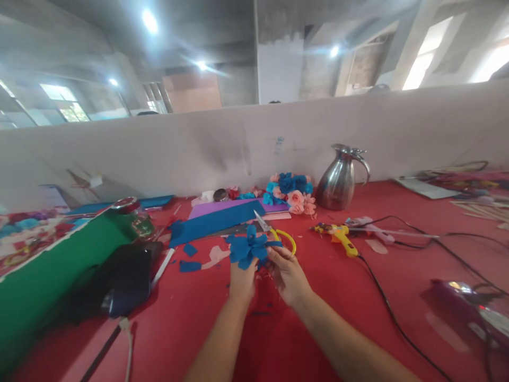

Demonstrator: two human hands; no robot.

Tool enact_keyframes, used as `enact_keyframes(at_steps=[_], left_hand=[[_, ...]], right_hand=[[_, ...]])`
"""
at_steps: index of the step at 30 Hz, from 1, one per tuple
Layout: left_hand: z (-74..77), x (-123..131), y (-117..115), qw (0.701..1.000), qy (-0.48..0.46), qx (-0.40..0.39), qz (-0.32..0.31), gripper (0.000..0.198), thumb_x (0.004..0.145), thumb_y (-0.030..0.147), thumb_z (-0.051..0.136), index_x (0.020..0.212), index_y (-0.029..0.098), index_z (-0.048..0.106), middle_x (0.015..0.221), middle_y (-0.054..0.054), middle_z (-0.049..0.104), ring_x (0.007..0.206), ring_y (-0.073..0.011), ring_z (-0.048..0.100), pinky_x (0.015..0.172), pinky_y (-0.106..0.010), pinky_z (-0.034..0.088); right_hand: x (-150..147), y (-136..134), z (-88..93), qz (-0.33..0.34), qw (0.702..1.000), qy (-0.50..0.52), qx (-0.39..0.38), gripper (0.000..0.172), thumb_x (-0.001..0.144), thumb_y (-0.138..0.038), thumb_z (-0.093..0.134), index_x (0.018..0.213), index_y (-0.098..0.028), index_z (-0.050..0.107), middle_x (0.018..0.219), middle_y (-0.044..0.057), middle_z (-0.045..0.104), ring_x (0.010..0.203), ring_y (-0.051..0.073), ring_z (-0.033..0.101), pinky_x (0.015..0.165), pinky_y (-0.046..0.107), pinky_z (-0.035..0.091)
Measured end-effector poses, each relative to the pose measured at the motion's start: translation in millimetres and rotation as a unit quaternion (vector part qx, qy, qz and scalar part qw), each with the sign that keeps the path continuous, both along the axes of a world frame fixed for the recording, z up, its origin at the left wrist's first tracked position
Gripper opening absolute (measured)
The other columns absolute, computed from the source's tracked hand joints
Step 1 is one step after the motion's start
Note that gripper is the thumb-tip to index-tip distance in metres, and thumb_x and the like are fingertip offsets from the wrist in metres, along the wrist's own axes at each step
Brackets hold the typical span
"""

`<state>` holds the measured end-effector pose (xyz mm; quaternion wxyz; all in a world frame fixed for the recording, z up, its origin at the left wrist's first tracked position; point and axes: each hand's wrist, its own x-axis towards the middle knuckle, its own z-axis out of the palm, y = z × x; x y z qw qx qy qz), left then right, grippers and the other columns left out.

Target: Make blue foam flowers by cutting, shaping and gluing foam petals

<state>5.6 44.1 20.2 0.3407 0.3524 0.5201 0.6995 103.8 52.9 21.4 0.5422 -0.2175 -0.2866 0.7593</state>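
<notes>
My left hand [242, 281] grips the blue, many-petalled papery flower [247, 250] from below, above the red table [178, 329]; my right hand [289, 271], just beside it, pinches a narrow blue strip [274, 243] at the flower's right edge.

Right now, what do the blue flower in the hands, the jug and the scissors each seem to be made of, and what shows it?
Blue flower: matt, probably paper or fine cloth, since its petals look thin and shineless.
Jug: polished metal, perhaps stainless steel, given its silvery reflections.
Scissors: silvery blades, apparently metal; yellow handles, probably plastic, from their even colour.
</notes>
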Motion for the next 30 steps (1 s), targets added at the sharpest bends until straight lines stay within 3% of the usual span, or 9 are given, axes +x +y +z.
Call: enact_keyframes(at_steps=[4, 8, 14, 17, 20, 26, 30], left_hand=[[2.1, -3, 0, 0.998, 0.044, -0.006, -0.047, 0.009, 0.063, 0.026, 0.074, 0.071, 0.025, 0.070, 0.076, -0.007, 0.070, 0.072, -0.0237, 0.062, 0.062, -0.034, 0.048], [10.4, -1, 0, 0.997, -0.049, 0.011, -0.057, 0.013, 0.060, 0.024, 0.076, 0.072, 0.024, 0.069, 0.076, -0.002, 0.068, 0.070, -0.0180, 0.061, 0.064, -0.030, 0.047], [21.9, -4, 0, 0.984, -0.167, -0.034, -0.048, 0.027, 0.047, 0.025, 0.084, 0.067, 0.016, 0.068, 0.056, 0.004, 0.057, 0.045, -0.0044, 0.042, 0.045, -0.019, 0.030], [23.3, -5, -1, 0.983, -0.161, -0.044, -0.074, 0.029, 0.048, 0.027, 0.084, 0.070, 0.014, 0.070, 0.051, 0.006, 0.052, 0.041, -0.0031, 0.034, 0.042, -0.020, 0.026], [20.8, -3, -1, 0.985, -0.127, -0.063, -0.094, 0.028, 0.050, 0.027, 0.083, 0.072, 0.013, 0.071, 0.052, 0.004, 0.054, 0.042, -0.0038, 0.036, 0.043, -0.020, 0.027], [16.3, -1, -1, 0.987, -0.110, -0.083, -0.080, 0.027, 0.049, 0.024, 0.083, 0.069, 0.014, 0.070, 0.053, 0.005, 0.054, 0.043, -0.0039, 0.039, 0.045, -0.020, 0.029], [18.7, 2, -2, 0.986, -0.119, -0.084, -0.078, 0.027, 0.047, 0.023, 0.084, 0.067, 0.014, 0.068, 0.055, 0.005, 0.055, 0.044, -0.0032, 0.038, 0.045, -0.019, 0.026]], right_hand=[[1, 0, 3.5, -0.020, 1.000, 0.011, -0.020, 0.016, 0.061, -0.032, 0.081, 0.073, -0.025, 0.072, 0.068, 0.000, 0.069, 0.057, 0.015, 0.059, 0.048, 0.025, 0.044], [8, 6, 11.1, -0.064, 0.997, -0.017, -0.048, 0.022, 0.053, -0.029, 0.085, 0.064, -0.021, 0.068, 0.069, -0.002, 0.067, 0.060, 0.010, 0.057, 0.059, 0.022, 0.046], [25, 19, 15.6, 0.023, 0.993, -0.109, -0.028, 0.028, 0.050, -0.032, 0.084, 0.062, -0.017, 0.063, 0.058, -0.003, 0.061, 0.052, 0.009, 0.053, 0.053, 0.021, 0.038], [26, 21, 13.7, 0.022, 0.990, -0.137, -0.031, 0.028, 0.050, -0.032, 0.083, 0.061, -0.017, 0.063, 0.057, -0.002, 0.061, 0.053, 0.010, 0.053, 0.053, 0.022, 0.037], [25, 22, 11.7, 0.016, 0.987, -0.157, -0.018, 0.023, 0.052, -0.032, 0.080, 0.060, -0.018, 0.063, 0.057, -0.002, 0.059, 0.053, 0.010, 0.051, 0.055, 0.025, 0.038], [24, 19, 12.7, 0.018, 0.976, -0.213, 0.040, 0.016, 0.055, -0.027, 0.075, 0.058, -0.019, 0.062, 0.055, -0.004, 0.057, 0.056, 0.010, 0.050, 0.061, 0.026, 0.038], [20, 15, 14.7, -0.030, 0.982, -0.183, 0.039, 0.017, 0.058, -0.027, 0.074, 0.058, -0.019, 0.059, 0.056, -0.006, 0.054, 0.056, 0.010, 0.047, 0.059, 0.024, 0.037]])
